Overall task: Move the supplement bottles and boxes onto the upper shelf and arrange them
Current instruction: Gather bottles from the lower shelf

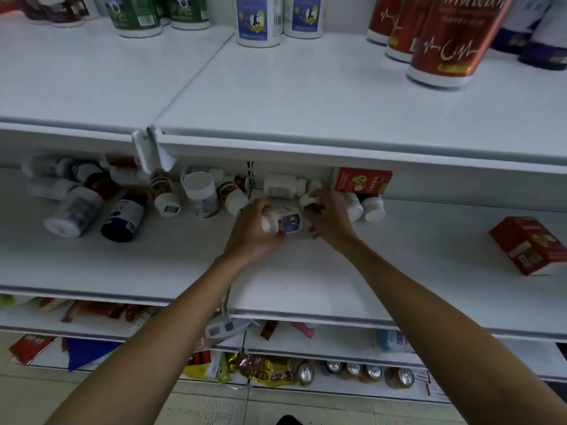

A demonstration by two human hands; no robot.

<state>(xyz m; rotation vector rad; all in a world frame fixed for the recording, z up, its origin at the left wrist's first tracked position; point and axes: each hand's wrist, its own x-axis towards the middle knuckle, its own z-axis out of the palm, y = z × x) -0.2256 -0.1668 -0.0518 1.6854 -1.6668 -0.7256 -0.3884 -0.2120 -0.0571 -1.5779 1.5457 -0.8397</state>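
Both my hands reach into the middle shelf (306, 286). My left hand (250, 231) grips a white bottle with a blue label (283, 220), lying on its side. My right hand (329, 220) curls round a small white-capped bottle (306, 199) just right of it. Behind them lie another white bottle (280, 185), a red box (362, 180) and two white-capped bottles (372, 208). To the left, several bottles lie scattered on their sides, among them a dark blue one (124, 217) and a clear one (73, 213). The upper shelf (306, 99) above has bare white surface at its front.
Tall canisters stand at the back of the upper shelf: green (135, 13), white-blue (259, 19) and red (445, 44). A second red box (529, 245) lies on the middle shelf at the right. Lower shelves hold packets and cans (306, 374). A price-tag holder (153, 153) juts from the upper shelf's edge.
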